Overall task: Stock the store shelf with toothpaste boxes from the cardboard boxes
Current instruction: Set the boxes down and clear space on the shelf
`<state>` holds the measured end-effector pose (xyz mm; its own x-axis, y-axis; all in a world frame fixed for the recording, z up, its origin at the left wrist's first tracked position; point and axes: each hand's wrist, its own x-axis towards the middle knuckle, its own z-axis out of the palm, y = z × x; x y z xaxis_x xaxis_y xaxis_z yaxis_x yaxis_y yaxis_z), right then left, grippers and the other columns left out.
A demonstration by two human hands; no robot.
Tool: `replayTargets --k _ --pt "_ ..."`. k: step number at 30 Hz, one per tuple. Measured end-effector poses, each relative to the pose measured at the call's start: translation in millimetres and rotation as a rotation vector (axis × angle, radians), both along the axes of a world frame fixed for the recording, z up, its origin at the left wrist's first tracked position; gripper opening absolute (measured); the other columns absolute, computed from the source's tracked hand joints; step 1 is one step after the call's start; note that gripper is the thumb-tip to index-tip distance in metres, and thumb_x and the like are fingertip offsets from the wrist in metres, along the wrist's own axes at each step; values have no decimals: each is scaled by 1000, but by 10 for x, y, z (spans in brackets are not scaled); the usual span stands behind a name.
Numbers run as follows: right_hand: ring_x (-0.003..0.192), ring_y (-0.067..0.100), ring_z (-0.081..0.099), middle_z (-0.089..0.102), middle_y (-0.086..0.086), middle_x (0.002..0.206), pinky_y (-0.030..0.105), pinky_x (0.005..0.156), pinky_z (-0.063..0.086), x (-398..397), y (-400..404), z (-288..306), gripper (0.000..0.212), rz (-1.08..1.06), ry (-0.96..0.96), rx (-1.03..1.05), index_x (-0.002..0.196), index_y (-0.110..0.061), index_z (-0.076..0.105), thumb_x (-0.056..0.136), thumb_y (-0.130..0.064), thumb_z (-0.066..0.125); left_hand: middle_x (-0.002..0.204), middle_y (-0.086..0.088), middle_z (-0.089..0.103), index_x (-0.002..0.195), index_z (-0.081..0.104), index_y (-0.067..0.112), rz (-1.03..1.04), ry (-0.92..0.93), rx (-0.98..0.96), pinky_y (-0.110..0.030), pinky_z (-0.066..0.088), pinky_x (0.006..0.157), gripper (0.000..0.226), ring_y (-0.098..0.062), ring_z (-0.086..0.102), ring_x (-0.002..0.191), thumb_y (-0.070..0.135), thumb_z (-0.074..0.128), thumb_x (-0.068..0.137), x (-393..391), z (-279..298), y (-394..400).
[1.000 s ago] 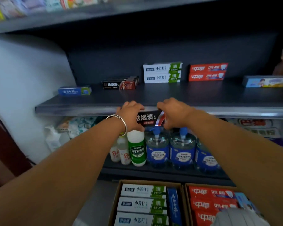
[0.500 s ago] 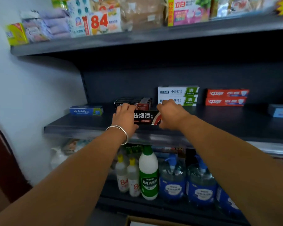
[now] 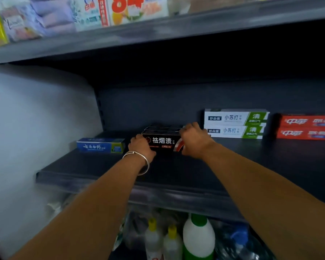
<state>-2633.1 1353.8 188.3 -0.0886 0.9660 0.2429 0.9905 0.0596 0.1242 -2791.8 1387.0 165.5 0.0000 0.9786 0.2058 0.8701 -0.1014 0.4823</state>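
Head camera view, looking forward and slightly down along two bare forearms that reach into a dark grey store shelf (image 3: 251,166).

The left hand (image 3: 141,146), with a silver bangle (image 3: 139,160) on its wrist, curls its fingers round the left end of a black toothpaste box (image 3: 162,142) printed with white Chinese characters. The right hand (image 3: 192,140) grips the right end of the same box, fingers bent over its top edge and thumb side toward the camera. The box lies lengthwise on the shelf board, its printed face toward the viewer. Whether its underside rests fully on the board cannot be told. Just behind it, touching or nearly so, sit more black boxes (image 3: 164,127) of the same kind in a row running toward the back panel.

To the left, just beside the left hand, a blue toothpaste box (image 3: 100,145) lies flat on the shelf. To the right, near the right hand, two white-and-green toothpaste boxes (image 3: 235,123) are stacked one on the other. Further right, two red toothpaste boxes (image 3: 306,126) are stacked the same way, partly cut off by the frame edge.

On the shelf above (image 3: 158,32), blurred packaged goods stand in a row, one bearing a large red "84" (image 3: 128,4). On the lower shelf stand two small white bottles with yellow caps (image 3: 162,239), a larger white bottle with a green cap (image 3: 198,235), and a clear bottle with a blue cap (image 3: 238,239). A pale wall (image 3: 36,119) borders the left side.
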Motion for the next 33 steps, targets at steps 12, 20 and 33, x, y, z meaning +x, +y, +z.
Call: replayTargets --k 12,20,33 --pt "128 30 30 37 12 135 51 105 33 -189 643 -301 55 3 -17 -16 130 -7 46 81 -18 69 124 -16 58 126 51 1 7 -165 -131 -35 47 98 48 -30 57 112 8 65 81 -131 -188 666" --pt "130 32 28 34 13 138 49 105 32 -229 738 -412 65 -6 -16 1 136 -6 39 80 -22 70 123 -16 58 126 51 1 -3 -192 -123 -36 47 98 47 -30 57 113 6 65 82 -128 -237 734" --pt "130 32 28 34 12 140 46 105 27 -177 587 -471 54 -11 -39 65 138 -13 38 87 -16 56 124 -17 58 127 51 0 -19 -231 -123 -35 47 97 49 -31 56 112 5 65 80 -98 -273 711"
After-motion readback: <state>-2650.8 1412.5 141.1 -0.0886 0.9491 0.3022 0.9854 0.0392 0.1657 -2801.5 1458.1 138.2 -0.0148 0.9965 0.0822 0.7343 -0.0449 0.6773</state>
